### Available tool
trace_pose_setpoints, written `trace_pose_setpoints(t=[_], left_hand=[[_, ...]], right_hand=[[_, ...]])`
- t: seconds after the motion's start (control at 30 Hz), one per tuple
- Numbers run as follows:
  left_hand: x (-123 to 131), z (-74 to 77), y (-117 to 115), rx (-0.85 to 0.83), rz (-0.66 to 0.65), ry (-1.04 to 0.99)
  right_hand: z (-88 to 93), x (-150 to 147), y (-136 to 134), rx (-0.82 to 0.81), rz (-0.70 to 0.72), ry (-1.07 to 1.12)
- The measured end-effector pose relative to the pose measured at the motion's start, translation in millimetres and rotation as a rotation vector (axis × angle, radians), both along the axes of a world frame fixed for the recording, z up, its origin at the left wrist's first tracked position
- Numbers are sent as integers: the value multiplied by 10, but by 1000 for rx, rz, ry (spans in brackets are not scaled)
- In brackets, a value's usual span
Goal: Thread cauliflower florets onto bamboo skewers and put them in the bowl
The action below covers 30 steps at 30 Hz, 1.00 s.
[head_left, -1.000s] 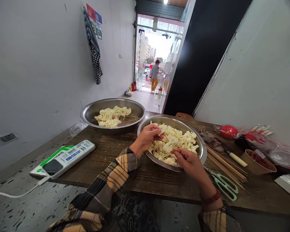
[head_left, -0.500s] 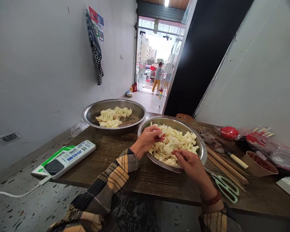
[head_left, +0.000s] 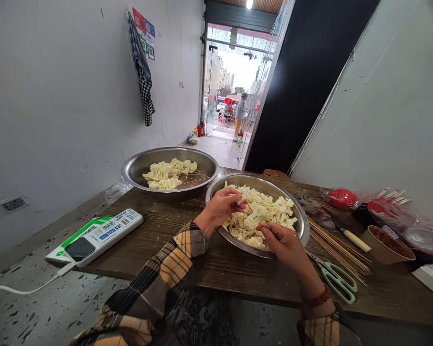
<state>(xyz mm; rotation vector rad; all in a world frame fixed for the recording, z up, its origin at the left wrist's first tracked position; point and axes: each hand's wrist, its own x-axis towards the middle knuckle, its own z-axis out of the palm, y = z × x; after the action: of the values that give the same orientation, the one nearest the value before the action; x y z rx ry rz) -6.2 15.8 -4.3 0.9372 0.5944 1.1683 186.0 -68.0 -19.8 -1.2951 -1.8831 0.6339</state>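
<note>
L hand (head_left: 220, 209) has its fingers shut on a thin stick (head_left: 248, 207) over a steel bowl (head_left: 263, 176) of cauliflower (head_left: 260, 214). R hand (head_left: 283, 245) fingers pinch at the pile, can't tell on what. Hold stick firm, go slow.

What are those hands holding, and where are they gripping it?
The left hand pinches a thin wooden skewer in its fingers, tip showing, above a round steel bowl of pale cauliflower pieces. The right hand pinches something small; what, cannot be told.

The person outside (head_left: 241, 114), farther right
</note>
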Motion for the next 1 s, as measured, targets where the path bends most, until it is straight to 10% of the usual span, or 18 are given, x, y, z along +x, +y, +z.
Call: trace_pose_setpoints(t=[1.0], left_hand=[[-8, 10, 6, -69, -4, -38]], right_hand=[[-5, 18, -6, 28, 10, -6]])
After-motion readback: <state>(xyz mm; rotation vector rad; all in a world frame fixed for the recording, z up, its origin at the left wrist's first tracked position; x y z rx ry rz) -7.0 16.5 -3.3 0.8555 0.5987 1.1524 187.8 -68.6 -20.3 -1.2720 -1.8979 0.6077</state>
